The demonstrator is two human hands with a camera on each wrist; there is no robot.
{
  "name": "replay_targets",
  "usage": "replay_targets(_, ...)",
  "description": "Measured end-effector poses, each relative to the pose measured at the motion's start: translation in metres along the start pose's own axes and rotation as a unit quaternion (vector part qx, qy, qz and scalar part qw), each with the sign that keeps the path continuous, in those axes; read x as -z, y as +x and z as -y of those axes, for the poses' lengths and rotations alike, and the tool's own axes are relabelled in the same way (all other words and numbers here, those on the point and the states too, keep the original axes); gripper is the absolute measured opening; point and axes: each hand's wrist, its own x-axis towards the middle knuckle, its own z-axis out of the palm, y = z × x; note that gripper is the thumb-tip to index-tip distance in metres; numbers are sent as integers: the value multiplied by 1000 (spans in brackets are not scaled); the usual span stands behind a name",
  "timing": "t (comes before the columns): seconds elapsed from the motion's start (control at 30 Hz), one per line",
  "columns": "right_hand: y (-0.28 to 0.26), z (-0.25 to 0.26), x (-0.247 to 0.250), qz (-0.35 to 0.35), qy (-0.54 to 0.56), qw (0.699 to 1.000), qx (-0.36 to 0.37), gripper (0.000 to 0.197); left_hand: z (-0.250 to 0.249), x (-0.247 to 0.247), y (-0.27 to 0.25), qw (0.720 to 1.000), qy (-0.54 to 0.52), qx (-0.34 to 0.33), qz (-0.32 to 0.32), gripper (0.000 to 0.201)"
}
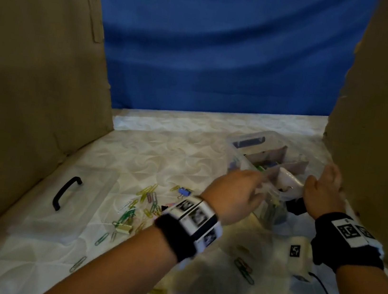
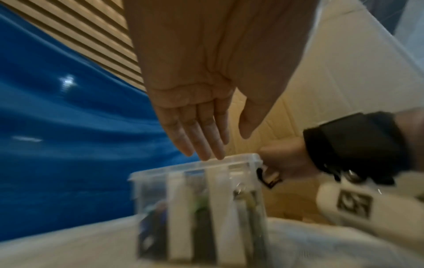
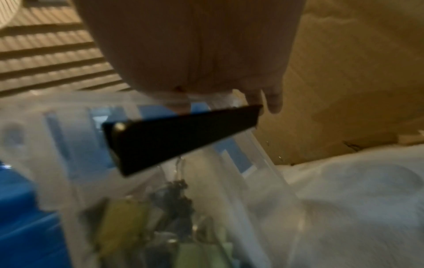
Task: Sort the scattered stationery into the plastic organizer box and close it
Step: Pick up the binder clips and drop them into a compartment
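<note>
From the head view we see the clear plastic organizer box (image 1: 260,161) standing open on the pale quilted cover (image 1: 162,152), near the right cardboard wall (image 1: 385,124), with white dividers splitting it into compartments. Our left hand (image 1: 236,195) reaches to the box's near left edge; our right hand (image 1: 324,190) sits at its near right end, between the box and the cardboard.

The left wrist view shows what the head view blurs: our left hand's fingers (image 2: 206,137) are straight and held together, thumb apart, their tips touching the rim of the box (image 2: 197,199), gripping nothing. It also shows the right hand (image 2: 284,159) at the box's far corner, by a black latch (image 2: 268,178).

The right wrist view shows that latch (image 3: 183,134) close up as a black bar across the clear wall, with our right hand (image 3: 195,54) above it and fingertips (image 3: 273,101) at its upper end. The picture is blurred, and we cannot tell whether the hand grips the latch or only touches it. Through the wall we make out yellow and green clips, unclear.

Only the head view shows the rest: the clear lid (image 1: 65,201) with its black handle lying flat to the left, well apart from the box, and coloured paper clips (image 1: 140,201) with a blue binder clip (image 1: 183,191) and a yellow binder clip (image 1: 123,228) scattered between lid and box. More paper clips lie near our forearms, which cover part of the cloth. A blue backdrop (image 1: 226,51) hangs behind, with a left cardboard wall (image 1: 36,74).
</note>
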Motion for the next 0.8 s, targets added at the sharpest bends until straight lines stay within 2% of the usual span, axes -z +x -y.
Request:
replay_targets(0.07,-10,9,0,-18,-51,998,20,59,21,3,-37,999,5,45,17,33)
replay_targets(0.13,-32,28,-2,-44,-103,989,93,60,50,5,-70,992,24,120,40,34)
replay_targets(0.2,-57,53,-8,-58,-141,964,219,56,79,8,-95,978,45,194,66,34)
replay_targets(0.23,-68,65,-14,-53,-151,942,296,52,94,10,-105,970,59,224,78,34)
replay_targets(0.3,-83,87,-37,33,-159,898,408,47,119,12,-120,954,80,268,109,36)
replay_targets(0.33,-88,96,-51,101,-154,887,423,43,129,14,-125,948,86,279,126,37)
replay_targets(0.4,-89,111,-84,210,-165,876,401,39,141,16,-131,944,85,284,141,42)
replay_targets(0.53,-77,132,-134,316,-236,851,347,46,145,18,-123,957,87,262,96,39)
replay_targets(0.6,-74,138,-148,344,-278,830,338,49,144,16,-112,955,103,257,104,37)
replay_targets(0.67,-74,142,-154,337,-311,817,349,46,145,13,-100,951,116,258,126,35)
replay_targets(0.8,-75,145,-159,300,-337,816,361,26,144,9,-83,943,119,263,165,34)
